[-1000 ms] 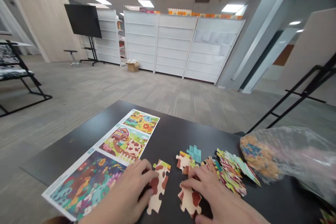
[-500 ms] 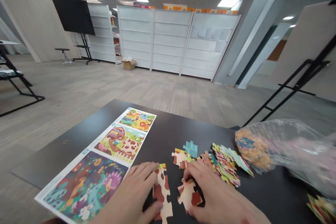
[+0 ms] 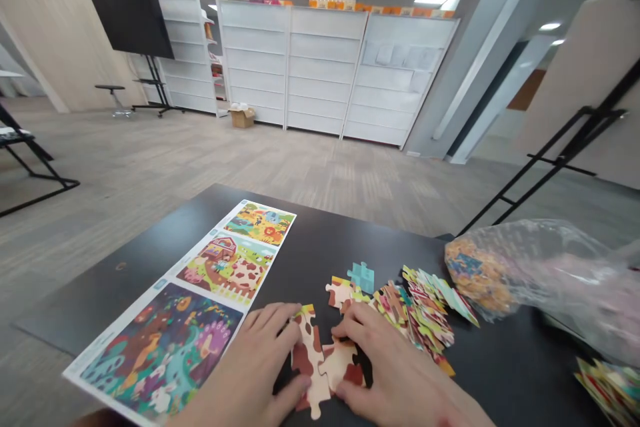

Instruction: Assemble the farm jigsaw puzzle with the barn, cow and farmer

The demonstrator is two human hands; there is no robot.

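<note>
My left hand grips a cream-and-brown cow-patterned jigsaw piece from its left side. My right hand holds a second cow-patterned piece between thumb and fingers. The two pieces touch edge to edge, partly hidden by my fingers. Just beyond my right hand lie a loose jigsaw piece and a teal piece. To its right sits a heap of colourful pieces. A printed sheet of three cartoon pictures lies left of my left hand.
The dark table ends in a near-left corner and a far edge. A clear plastic bag of puzzle pieces lies at right, with more pieces at the lower right corner. Carpet and white shelving lie beyond.
My hands have brought the two cow-patterned pieces together until they touch. The view has also shifted slightly.
</note>
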